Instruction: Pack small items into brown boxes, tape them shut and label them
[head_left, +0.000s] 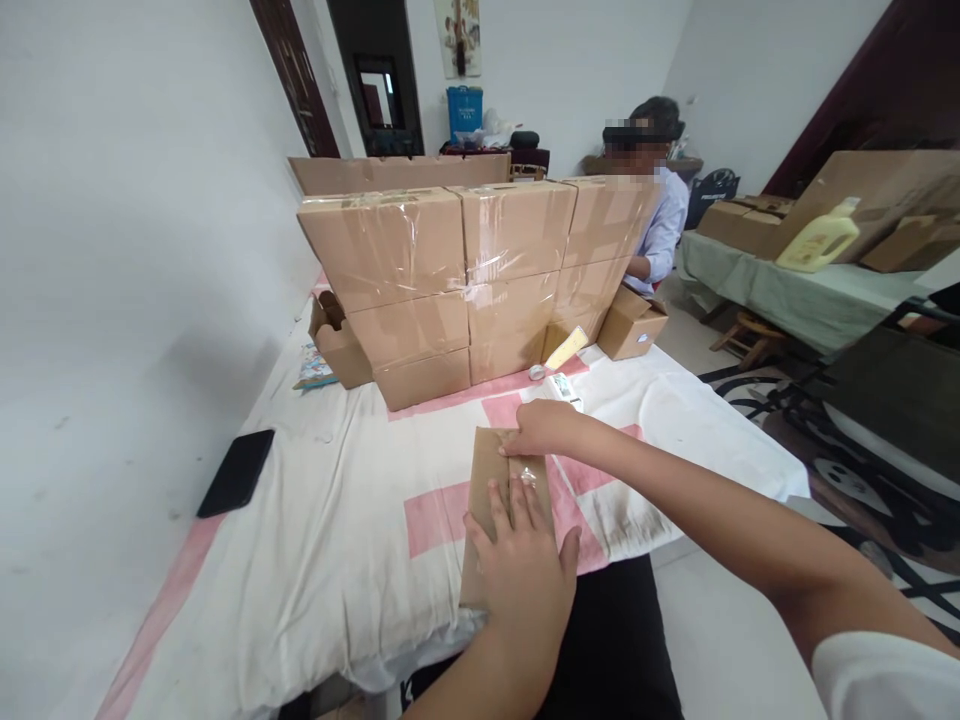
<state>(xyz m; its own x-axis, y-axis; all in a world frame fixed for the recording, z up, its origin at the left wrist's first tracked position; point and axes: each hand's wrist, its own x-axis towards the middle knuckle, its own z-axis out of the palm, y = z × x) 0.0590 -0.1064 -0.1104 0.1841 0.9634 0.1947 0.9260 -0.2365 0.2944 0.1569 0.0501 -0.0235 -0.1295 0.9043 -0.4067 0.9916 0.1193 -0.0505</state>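
- Currently, a phone (236, 472) is lying on the cloth (337, 530), to the left of the stack (420, 255) and nearer the wearer.
- A packet (315, 370) is lying just left of the stack, partly behind an open box (347, 352) that is standing beside the stack's left end.
- The stack itself, of taped brown boxes, is standing across the cloth.
- The carton (487, 470) is lying in front of the stack, near the table edge, its seam running towards the stack.
- The left hand (521, 545) is resting on the carton's top, in front of the stack, fingers spread wide and closing round nothing.
- The right hand (551, 430) is reaching in between the left hand and the stack, fingers curling and thumb touching the carton's far part; whether it is gripping anything, I cannot tell.
- A white pack (564, 391) and a yellow strip (566, 348) are lying close in front of the stack.
- A small box (636, 325) is standing by the stack's right end.
- A co-worker (667, 235) is sitting behind that end.
- A bottle (821, 238) is standing on another table, well right of the stack.
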